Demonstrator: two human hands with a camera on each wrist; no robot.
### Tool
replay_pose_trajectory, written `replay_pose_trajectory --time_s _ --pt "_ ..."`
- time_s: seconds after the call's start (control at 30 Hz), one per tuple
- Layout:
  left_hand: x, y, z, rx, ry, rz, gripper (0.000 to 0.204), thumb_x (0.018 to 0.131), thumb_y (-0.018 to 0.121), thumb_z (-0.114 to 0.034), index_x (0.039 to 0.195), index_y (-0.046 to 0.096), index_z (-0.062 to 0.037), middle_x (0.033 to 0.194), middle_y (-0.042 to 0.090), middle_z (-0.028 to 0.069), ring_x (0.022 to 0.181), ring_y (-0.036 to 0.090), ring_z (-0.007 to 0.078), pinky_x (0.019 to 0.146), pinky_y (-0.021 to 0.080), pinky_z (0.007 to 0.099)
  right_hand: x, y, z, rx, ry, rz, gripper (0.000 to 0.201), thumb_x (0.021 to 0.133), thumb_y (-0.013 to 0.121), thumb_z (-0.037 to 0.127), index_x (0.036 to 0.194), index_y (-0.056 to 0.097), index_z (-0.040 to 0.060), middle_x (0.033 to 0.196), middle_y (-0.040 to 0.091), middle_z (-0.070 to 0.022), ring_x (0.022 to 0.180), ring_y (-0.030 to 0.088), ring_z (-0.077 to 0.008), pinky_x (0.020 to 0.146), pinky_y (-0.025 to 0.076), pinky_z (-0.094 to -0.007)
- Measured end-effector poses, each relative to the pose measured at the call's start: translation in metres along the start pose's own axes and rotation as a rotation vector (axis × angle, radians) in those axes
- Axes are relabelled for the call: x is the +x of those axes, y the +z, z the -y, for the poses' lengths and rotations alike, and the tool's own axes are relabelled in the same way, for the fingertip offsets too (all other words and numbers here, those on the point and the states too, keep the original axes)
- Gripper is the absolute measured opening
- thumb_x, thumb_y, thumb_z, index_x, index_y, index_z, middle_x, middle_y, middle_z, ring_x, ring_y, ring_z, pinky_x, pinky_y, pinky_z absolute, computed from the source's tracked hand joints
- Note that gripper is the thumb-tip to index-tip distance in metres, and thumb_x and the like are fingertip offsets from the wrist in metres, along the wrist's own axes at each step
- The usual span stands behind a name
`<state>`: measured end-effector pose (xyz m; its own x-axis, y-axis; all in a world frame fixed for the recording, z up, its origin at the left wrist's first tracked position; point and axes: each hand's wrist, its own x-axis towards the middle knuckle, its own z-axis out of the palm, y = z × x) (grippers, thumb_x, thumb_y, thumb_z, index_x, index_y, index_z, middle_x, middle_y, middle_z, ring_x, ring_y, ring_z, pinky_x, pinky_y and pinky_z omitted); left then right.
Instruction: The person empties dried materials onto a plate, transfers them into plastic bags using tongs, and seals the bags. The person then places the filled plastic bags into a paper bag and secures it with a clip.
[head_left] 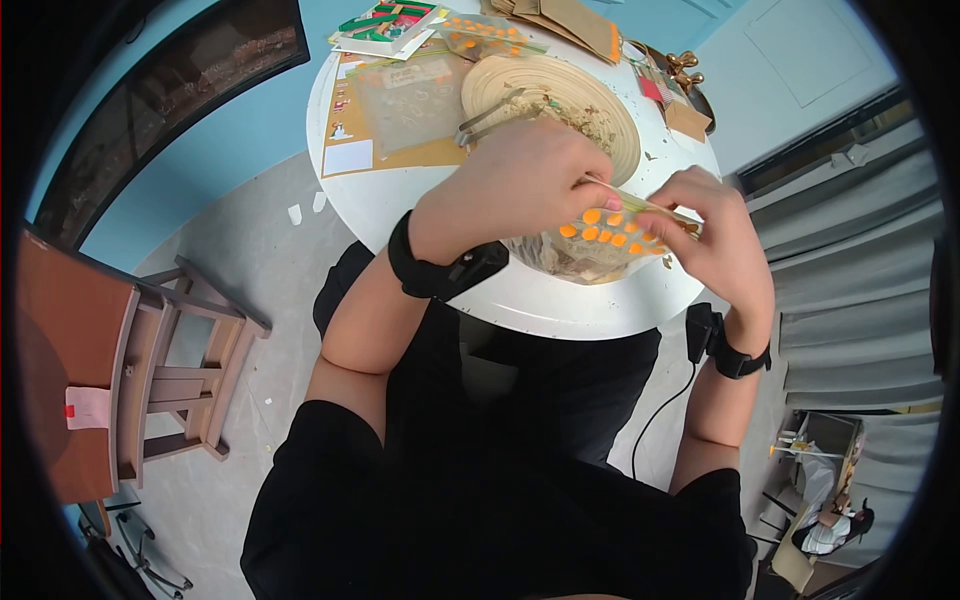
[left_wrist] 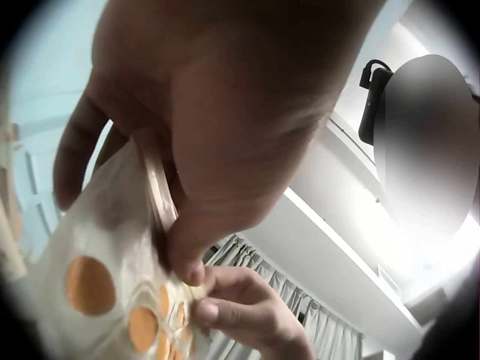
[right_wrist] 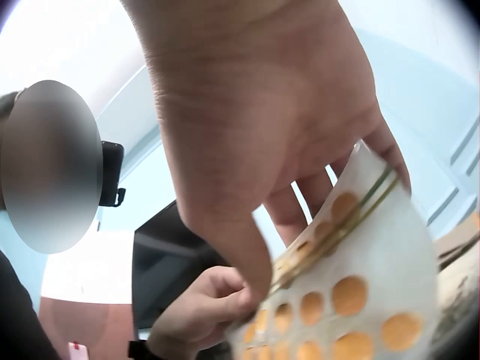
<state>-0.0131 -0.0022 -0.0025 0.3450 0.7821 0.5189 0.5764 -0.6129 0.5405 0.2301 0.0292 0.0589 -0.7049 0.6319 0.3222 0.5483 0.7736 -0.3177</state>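
A clear zip bag with orange dots [head_left: 600,236] is held up by its top edge between my two hands, over the near edge of the white table. My left hand [head_left: 535,175] pinches the zip edge between thumb and fingers. At the other end of the strip my right hand [head_left: 715,225] grips it, thumb on the near face. In the left wrist view the dotted film [left_wrist: 112,300] hangs under the thumb. The right wrist view shows the zip lines [right_wrist: 337,232] running along the bag's top. Something pale and crumpled shows in the bag's lower part.
Behind the hands, a round woven tray [head_left: 490,85] holds dried bits, with metal tongs [head_left: 490,118] lying across it. Left of it is a flat clear bag [head_left: 410,105] on a tan sheet. Another dotted bag [head_left: 485,38], a box [head_left: 385,28] and paper bags [head_left: 570,25] stand behind.
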Motion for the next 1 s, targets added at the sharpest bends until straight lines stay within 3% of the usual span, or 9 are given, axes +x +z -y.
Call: replay_pose_trajectory --time_s 0.13,0.17,0.27,0.33,0.43,0.53,0.7,0.9,1.0 --pt "-0.008 -0.021 0.006 -0.079 -0.079 0.018 0.024 0.09 0.07 -0.022 0.078 0.066 -0.0007 0.068 0.059 0.0136 0.065 0.058 0.0326 0.061 0.044 0.0413 0.002 -0.003 -0.004 0.02 0.149 0.111 0.014 0.086 0.079 0.013 0.087 0.073 0.0009 0.077 0.067 -0.0117 0.071 0.062 -0.0246 0.063 0.048 -0.0364" --pt "-0.008 -0.016 0.008 -0.05 -0.005 -0.041 0.025 0.09 0.07 -0.021 0.078 0.065 -0.0004 0.068 0.059 0.0137 0.064 0.057 0.0326 0.061 0.044 0.0412 0.001 -0.004 -0.004 0.052 0.213 0.131 0.014 0.087 0.079 0.014 0.087 0.073 0.0009 0.077 0.067 -0.0119 0.071 0.062 -0.0253 0.064 0.049 -0.0372" --pt "-0.006 0.0 0.011 -0.009 0.139 -0.134 0.024 0.091 0.07 -0.019 0.078 0.063 0.0004 0.068 0.057 0.0144 0.064 0.055 0.0329 0.061 0.043 0.0412 0.011 0.007 0.012 0.047 -0.018 0.105 0.014 0.087 0.077 0.015 0.087 0.073 0.0012 0.076 0.066 -0.0135 0.072 0.062 -0.0286 0.065 0.049 -0.0388" --pt "-0.005 0.001 0.007 -0.047 0.131 -0.107 0.024 0.091 0.069 -0.018 0.079 0.061 0.0009 0.068 0.056 0.015 0.064 0.054 0.0335 0.061 0.043 0.0416 0.017 0.015 0.013 0.027 -0.059 0.112 0.015 0.086 0.077 0.016 0.087 0.073 0.0015 0.077 0.067 -0.0145 0.072 0.062 -0.0311 0.066 0.049 -0.0397" --pt "-0.009 -0.017 0.005 -0.053 -0.026 0.059 0.022 0.091 0.069 -0.016 0.08 0.06 0.0013 0.069 0.055 0.0158 0.066 0.054 0.0347 0.062 0.043 0.0428 0.021 0.013 0.013 0.004 -0.069 0.144 0.014 0.085 0.076 0.015 0.085 0.073 0.0016 0.076 0.066 -0.0153 0.073 0.062 -0.0337 0.066 0.049 -0.0404" --pt "-0.012 -0.011 0.012 -0.019 0.12 -0.047 0.023 0.092 0.068 -0.016 0.08 0.06 0.0012 0.068 0.054 0.0152 0.065 0.053 0.0338 0.061 0.042 0.0416 0.022 0.014 0.017 0.022 -0.041 0.136 0.015 0.086 0.076 0.015 0.082 0.072 0.0011 0.073 0.065 -0.015 0.072 0.061 -0.0331 0.065 0.049 -0.0407" --pt "-0.013 -0.019 0.007 -0.106 0.118 -0.01 0.024 0.093 0.068 -0.015 0.079 0.059 0.0018 0.067 0.052 0.0137 0.063 0.049 0.0313 0.06 0.041 0.0393 0.026 0.028 0.018 0.046 -0.205 0.021 0.018 0.087 0.076 0.016 0.079 0.07 0.0004 0.071 0.063 -0.0141 0.067 0.059 -0.0335 0.062 0.047 -0.0404" --pt "-0.032 -0.052 -0.007 -0.181 0.106 -0.089 0.019 0.093 0.07 -0.011 0.081 0.062 0.0023 0.068 0.053 0.0108 0.062 0.051 0.026 0.06 0.04 0.0359 0.023 0.009 0.022 0.221 0.065 0.17 0.021 0.091 0.077 0.022 0.089 0.073 0.0012 0.072 0.064 -0.013 0.069 0.061 -0.0272 0.061 0.047 -0.036" --pt "-0.054 -0.08 -0.005 -0.172 0.071 -0.188 0.017 0.093 0.07 -0.009 0.081 0.064 0.0014 0.068 0.056 0.0088 0.06 0.053 0.0216 0.058 0.041 0.0345 0.027 0.01 0.009 0.242 -0.14 0.018 0.026 0.093 0.075 0.028 0.096 0.075 0.0012 0.077 0.069 -0.0081 0.072 0.063 -0.0191 0.063 0.048 -0.0321"
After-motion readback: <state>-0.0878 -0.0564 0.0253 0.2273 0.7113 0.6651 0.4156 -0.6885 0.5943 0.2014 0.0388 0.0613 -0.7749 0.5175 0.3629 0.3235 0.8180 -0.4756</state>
